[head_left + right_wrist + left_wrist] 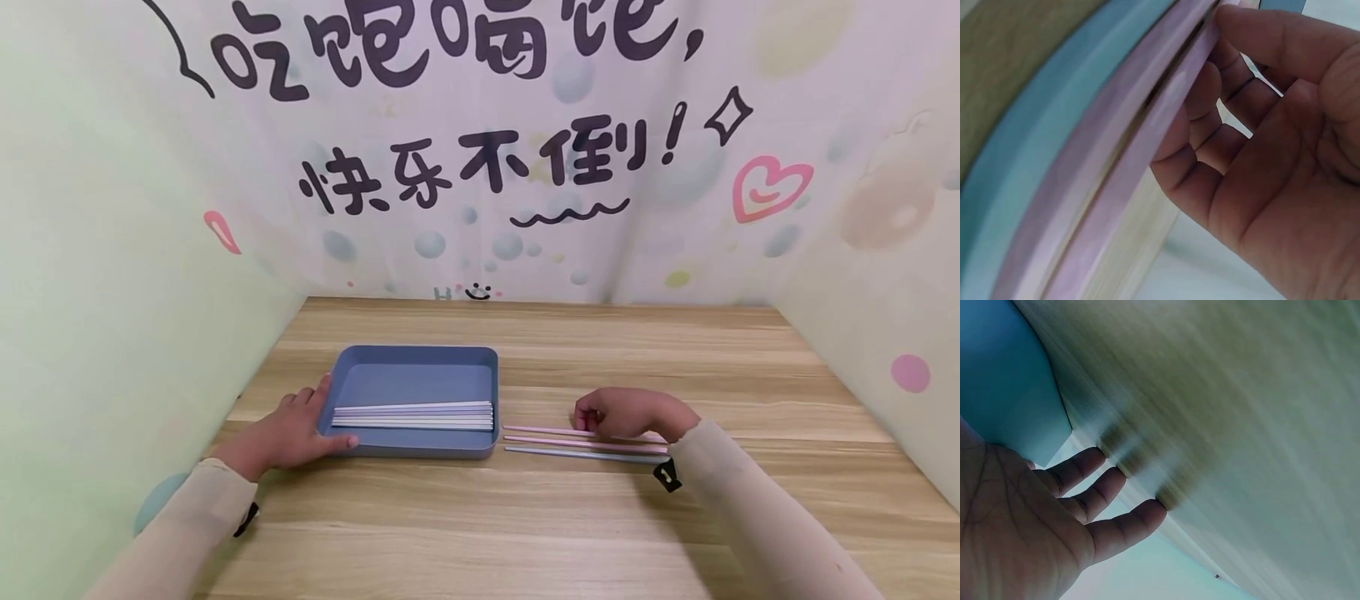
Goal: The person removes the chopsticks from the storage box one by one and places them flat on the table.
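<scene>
A blue rectangular tray (pixel 420 450) lies on the table with several pale chopsticks (pixel 412 416) side by side in its front half. My left hand (pixel 288 432) rests at the tray's left front corner, the thumb over the front rim. In the left wrist view its fingers (pixel 1129 528) stretch out, tips at the tabletop beside the tray wall. To the right of the tray, two pink chopsticks (pixel 543 440) and a blue chopstick (pixel 570 452) lie roughly parallel. My right hand (pixel 626 412) pinches the farther pink chopstick (pixel 1147 140) between thumb and curled fingers.
The wood-grain table (pixel 480 525) meets a printed cloth wall (pixel 480 250) at the back. Pale side panels (pixel 112 275) stand to the left and right. A black strap end (pixel 666 476) hangs below my right wrist near the blue chopstick.
</scene>
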A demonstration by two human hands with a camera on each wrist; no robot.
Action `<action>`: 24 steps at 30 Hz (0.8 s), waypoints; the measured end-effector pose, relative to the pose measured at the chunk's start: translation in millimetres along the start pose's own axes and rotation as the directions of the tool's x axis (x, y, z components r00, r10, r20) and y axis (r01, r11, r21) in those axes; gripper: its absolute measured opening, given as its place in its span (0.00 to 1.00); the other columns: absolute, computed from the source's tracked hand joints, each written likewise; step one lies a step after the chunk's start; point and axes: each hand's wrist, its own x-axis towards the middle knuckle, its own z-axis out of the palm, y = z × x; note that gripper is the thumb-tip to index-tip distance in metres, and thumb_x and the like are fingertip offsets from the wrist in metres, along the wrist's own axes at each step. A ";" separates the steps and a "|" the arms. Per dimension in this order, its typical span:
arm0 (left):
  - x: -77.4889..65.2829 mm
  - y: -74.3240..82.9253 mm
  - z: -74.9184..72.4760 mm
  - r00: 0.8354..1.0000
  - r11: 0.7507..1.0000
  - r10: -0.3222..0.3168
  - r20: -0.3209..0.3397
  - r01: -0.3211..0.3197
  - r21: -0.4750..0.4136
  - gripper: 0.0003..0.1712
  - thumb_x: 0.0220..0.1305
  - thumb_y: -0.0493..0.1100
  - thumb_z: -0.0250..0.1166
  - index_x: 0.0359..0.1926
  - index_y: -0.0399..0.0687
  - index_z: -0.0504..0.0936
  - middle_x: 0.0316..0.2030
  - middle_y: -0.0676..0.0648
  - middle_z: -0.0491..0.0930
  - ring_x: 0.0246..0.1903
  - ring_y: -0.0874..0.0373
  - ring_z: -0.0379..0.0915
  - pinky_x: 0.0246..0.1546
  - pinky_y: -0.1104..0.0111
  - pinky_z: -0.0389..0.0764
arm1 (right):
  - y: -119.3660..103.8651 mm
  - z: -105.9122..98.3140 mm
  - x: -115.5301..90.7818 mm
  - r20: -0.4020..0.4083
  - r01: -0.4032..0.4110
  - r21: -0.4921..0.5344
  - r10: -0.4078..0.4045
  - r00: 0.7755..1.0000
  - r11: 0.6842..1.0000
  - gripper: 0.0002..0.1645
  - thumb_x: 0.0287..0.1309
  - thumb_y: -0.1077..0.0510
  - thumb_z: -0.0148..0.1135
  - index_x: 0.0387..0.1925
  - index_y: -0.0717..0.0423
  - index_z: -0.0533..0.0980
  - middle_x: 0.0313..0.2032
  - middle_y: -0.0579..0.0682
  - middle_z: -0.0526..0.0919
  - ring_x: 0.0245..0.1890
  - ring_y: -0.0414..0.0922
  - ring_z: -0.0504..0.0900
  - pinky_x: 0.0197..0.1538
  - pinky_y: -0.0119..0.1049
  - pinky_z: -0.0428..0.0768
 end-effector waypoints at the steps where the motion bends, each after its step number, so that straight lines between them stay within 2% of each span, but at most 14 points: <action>1: -0.2 -0.1 -0.3 1.000 1.000 0.001 -0.004 -0.001 0.000 0.69 0.56 0.75 0.61 0.73 0.24 0.45 0.60 0.21 0.64 0.59 0.24 0.60 0.55 0.40 0.68 | -0.1 -0.2 0.3 -0.001 0.001 -0.005 -0.001 1.000 1.000 0.18 0.48 0.79 0.47 0.33 0.59 0.76 0.25 0.45 0.69 0.27 0.41 0.67 0.33 0.33 0.66; 15: -3.9 -1.3 -4.6 1.000 1.000 -0.005 -0.009 0.004 -0.015 0.70 0.56 0.74 0.62 0.74 0.24 0.44 0.60 0.20 0.64 0.59 0.22 0.59 0.55 0.40 0.68 | -8.1 -5.0 3.6 0.021 0.012 -0.016 -0.011 1.000 1.000 0.19 0.46 0.80 0.46 0.33 0.60 0.75 0.24 0.46 0.69 0.26 0.41 0.67 0.32 0.32 0.65; 21: -2.8 -4.1 -2.2 1.000 1.000 0.002 -0.013 -0.002 -0.013 0.69 0.56 0.74 0.62 0.74 0.23 0.43 0.60 0.20 0.63 0.59 0.22 0.59 0.56 0.40 0.67 | -16.3 -14.7 10.1 0.012 0.048 -0.095 -0.047 0.999 0.994 0.22 0.42 0.79 0.42 0.32 0.58 0.76 0.26 0.45 0.72 0.26 0.39 0.69 0.32 0.32 0.67; 24: -2.4 -4.6 -1.1 1.000 1.000 0.010 -0.017 -0.010 -0.018 0.69 0.57 0.74 0.62 0.73 0.23 0.44 0.60 0.20 0.63 0.59 0.21 0.59 0.57 0.39 0.66 | -25.9 -21.0 17.5 0.002 0.073 -0.149 -0.074 0.997 0.986 0.18 0.50 0.78 0.46 0.33 0.58 0.76 0.27 0.43 0.72 0.27 0.39 0.69 0.33 0.33 0.68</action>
